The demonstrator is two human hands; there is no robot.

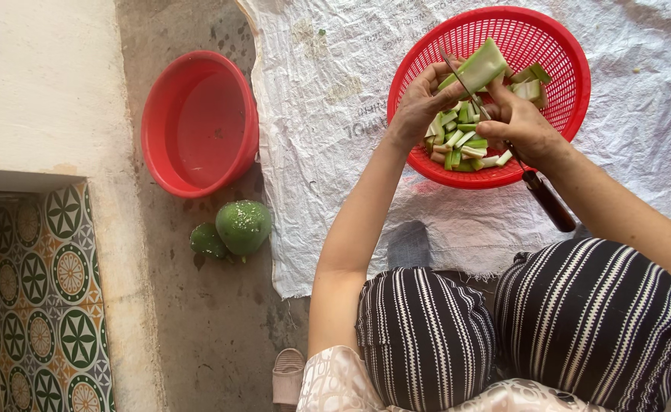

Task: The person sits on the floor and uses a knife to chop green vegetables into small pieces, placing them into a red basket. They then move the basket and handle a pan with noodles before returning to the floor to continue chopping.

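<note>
A red basin and green gourds lie left. Over the basket, my left hand grips a slice pointing up-right; my right hand grips the knife.

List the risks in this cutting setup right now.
1. The knife is slicing a green slab held in the air by the left hand; the blade lies close to those fingers, so a slip could cut them.
2. Cut pieces might fall past the red basket onto the white sheet.
</note>
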